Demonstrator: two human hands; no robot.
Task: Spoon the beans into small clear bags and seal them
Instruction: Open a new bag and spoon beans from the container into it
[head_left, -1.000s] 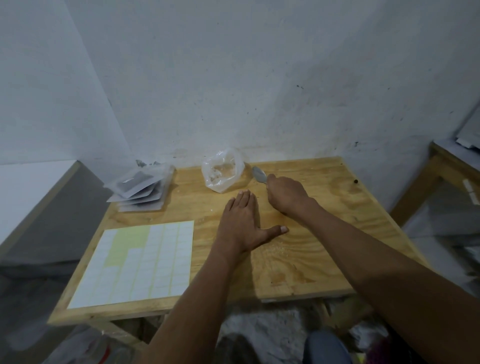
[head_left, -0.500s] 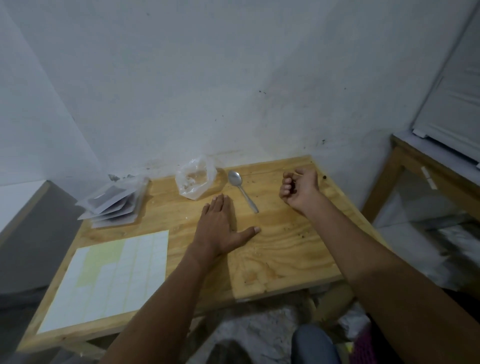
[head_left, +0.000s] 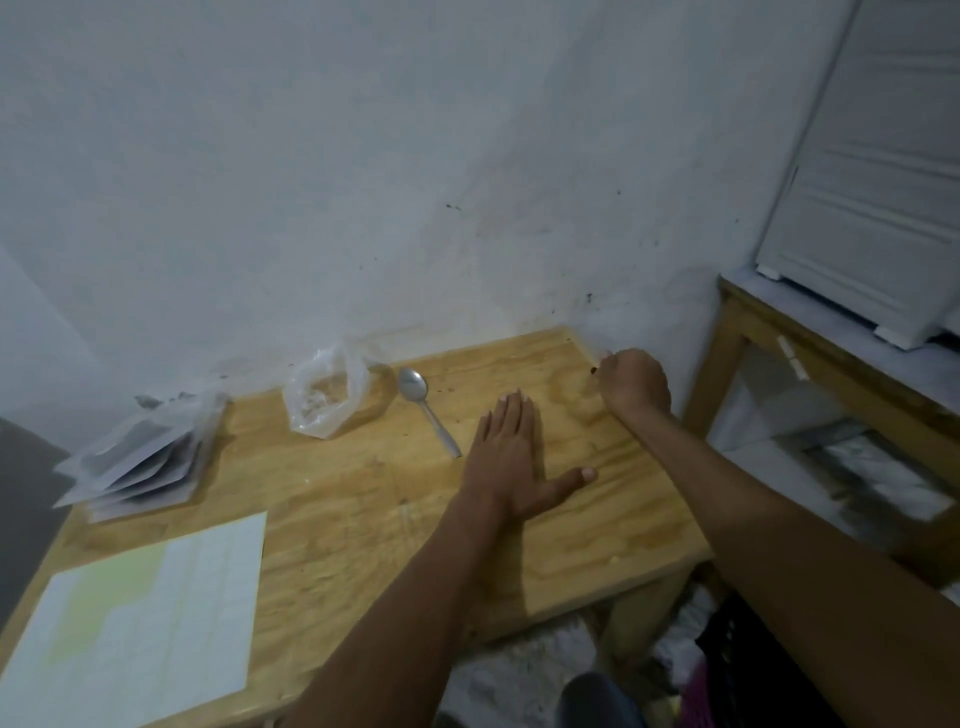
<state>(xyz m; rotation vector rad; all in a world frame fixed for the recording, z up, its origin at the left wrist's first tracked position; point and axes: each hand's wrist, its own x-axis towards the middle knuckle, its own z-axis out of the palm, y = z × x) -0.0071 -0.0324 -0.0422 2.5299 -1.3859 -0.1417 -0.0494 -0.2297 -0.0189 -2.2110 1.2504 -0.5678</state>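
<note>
Your clear plastic bag (head_left: 324, 397) sits slumped near the back wall, its mouth open and gaping upward, with only a thin scatter of pale bits in its bottom; whether they are beans you cannot tell. Just right of it, apart from it, your metal spoon (head_left: 427, 408) lies flat, bowl toward the wall, handle angled toward you. At far left, your stack of small clear bags (head_left: 140, 457) rests fanned and uneven.
</note>
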